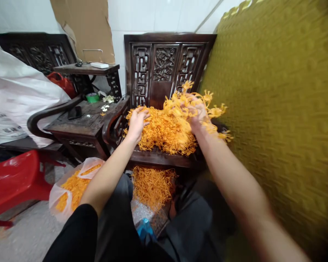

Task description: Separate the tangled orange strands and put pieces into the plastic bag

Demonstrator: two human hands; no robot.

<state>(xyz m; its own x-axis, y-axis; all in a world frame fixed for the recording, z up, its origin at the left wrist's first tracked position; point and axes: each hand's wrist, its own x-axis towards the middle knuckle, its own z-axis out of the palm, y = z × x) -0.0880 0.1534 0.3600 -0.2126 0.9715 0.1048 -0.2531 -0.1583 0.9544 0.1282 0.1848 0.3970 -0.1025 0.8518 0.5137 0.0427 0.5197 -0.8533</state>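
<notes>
A big heap of orange branching pieces, seemingly plastic, [164,133] covers the seat of a dark carved wooden chair [164,158]. At the heap's left side is my left hand [138,123], fingers apart and holding nothing; whether it touches the pieces I cannot tell. My right hand [198,111] is raised over the heap's right end, closed around a loose clump of orange branching pieces [177,103]. Strands hang out on both sides of that hand, and motion blurs it; the clump hides some of its fingers. Between my legs lies a tangle of thin orange strands [153,185].
A white plastic bag [84,167] of orange pieces stands on the floor at left, beside a red plastic stool [19,178]. Left of the chair is a wooden side table [79,122] with green tape [93,97]. A yellow textured mat [270,94] rises close on the right.
</notes>
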